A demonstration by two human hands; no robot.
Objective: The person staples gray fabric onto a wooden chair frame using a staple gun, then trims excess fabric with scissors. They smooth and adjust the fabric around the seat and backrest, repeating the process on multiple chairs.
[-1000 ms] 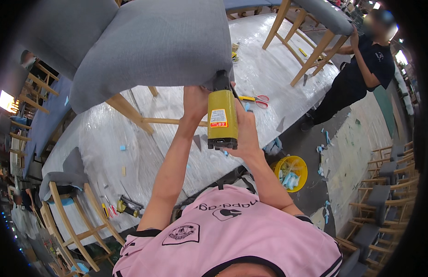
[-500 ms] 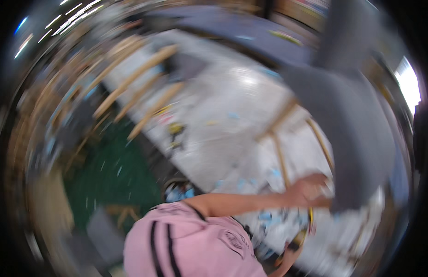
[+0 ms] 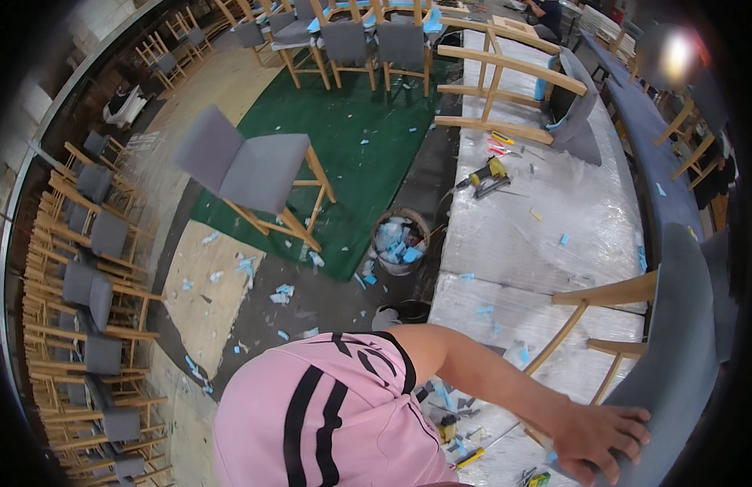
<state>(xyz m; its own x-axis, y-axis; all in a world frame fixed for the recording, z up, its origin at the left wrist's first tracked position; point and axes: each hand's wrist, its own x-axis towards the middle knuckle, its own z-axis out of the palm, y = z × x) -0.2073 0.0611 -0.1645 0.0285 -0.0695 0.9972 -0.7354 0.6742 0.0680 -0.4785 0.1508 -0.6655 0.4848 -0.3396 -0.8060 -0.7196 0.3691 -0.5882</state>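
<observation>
My left hand (image 3: 601, 442) lies with spread fingers on the grey upholstered part of a chair (image 3: 672, 357). That chair rests tipped over on the plastic-covered worktable (image 3: 546, 223), its wooden legs (image 3: 607, 292) pointing left. My right hand is out of view. Close to my pink sleeve, a yellow-and-black power tool (image 3: 447, 428) lies partly hidden on the table. Beside it is a yellow utility knife (image 3: 470, 458), among grey and blue scraps.
Another grey chair (image 3: 577, 105) lies on its side farther along the table, near a yellow staple gun (image 3: 487, 174). A scrap bucket (image 3: 400, 242) stands beside the table. An upright chair (image 3: 262, 166) stands by the green mat (image 3: 368, 170). Stacked chairs (image 3: 92, 292) line the left.
My view has swung round, and the blur has cleared. The left hand stays at the grey chair. The right hand, seen earlier low near a yellow-and-black tool, has left the view.
</observation>
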